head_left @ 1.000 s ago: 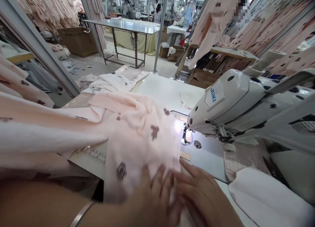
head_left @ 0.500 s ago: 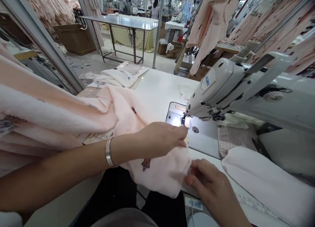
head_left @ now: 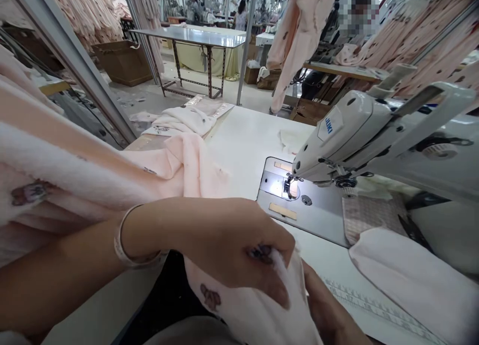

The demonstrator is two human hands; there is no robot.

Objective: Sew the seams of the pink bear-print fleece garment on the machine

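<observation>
**Gathering pink printed fleece (head_left: 247, 310) beside a Juki sewing machine (head_left: 344, 140)**

A long factory hall is filled with racks of hanging pink garments (head_left: 422, 50), and a steel-legged table (head_left: 187, 36) is stood beyond the station, with a person (head_left: 241, 18) seen far off. A white worktop (head_left: 247, 135) is occupied on its right by the sewing machine, whose needle is set over a metal throat plate (head_left: 277, 195). The pink printed fleece is heaped from the left across the worktop's front edge and is held up near its edge, just in front of the plate and apart from it. A folded white bundle (head_left: 183, 121) is laid at the far end, and a pale pink fold (head_left: 411, 280) is placed at the right. The fleece is gripped by the left hand (head_left: 228, 240), its fingers (head_left: 271, 280) pressed together and curled over the cloth. The right hand (head_left: 331, 310) is mostly screened by the fleece, so the state of its fingers cannot be told. A bangle (head_left: 129, 250) is worn on the left wrist.
</observation>
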